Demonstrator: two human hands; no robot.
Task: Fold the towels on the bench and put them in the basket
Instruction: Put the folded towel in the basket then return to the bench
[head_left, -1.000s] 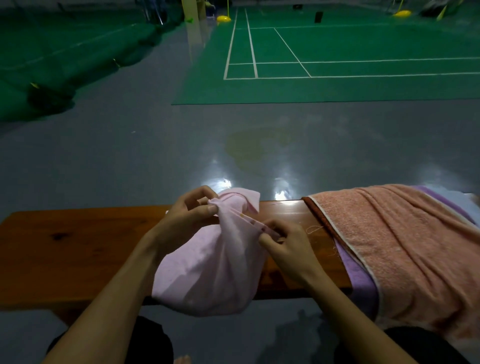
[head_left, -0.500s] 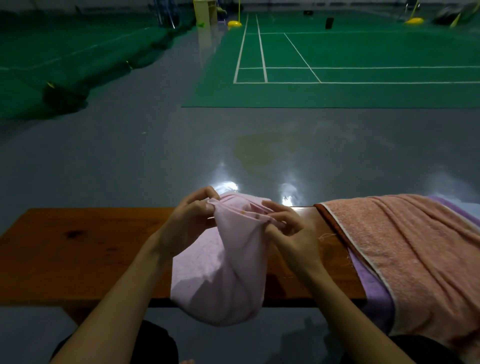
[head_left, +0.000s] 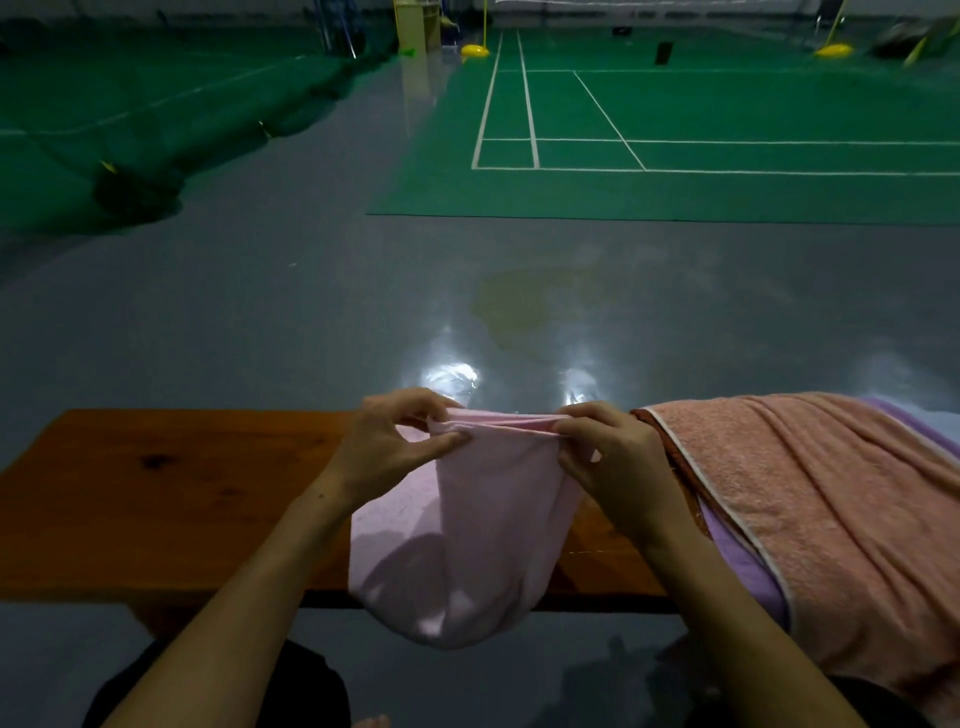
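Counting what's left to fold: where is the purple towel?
In the head view, the purple towel lies on the bench's right end, mostly under the salmon towel.

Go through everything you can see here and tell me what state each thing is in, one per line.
pink towel: held up by its top edge, bunched, hanging over the bench front
left hand: pinching the towel's edge
right hand: pinching the towel's edge
salmon towel: unfolded, draped over the purple one
purple towel: unfolded, mostly covered
bench: wooden, left part bare

Small towel (head_left: 483, 530) on bench (head_left: 171, 499), overhanging its near edge; towel pile (head_left: 831, 519) to its right.
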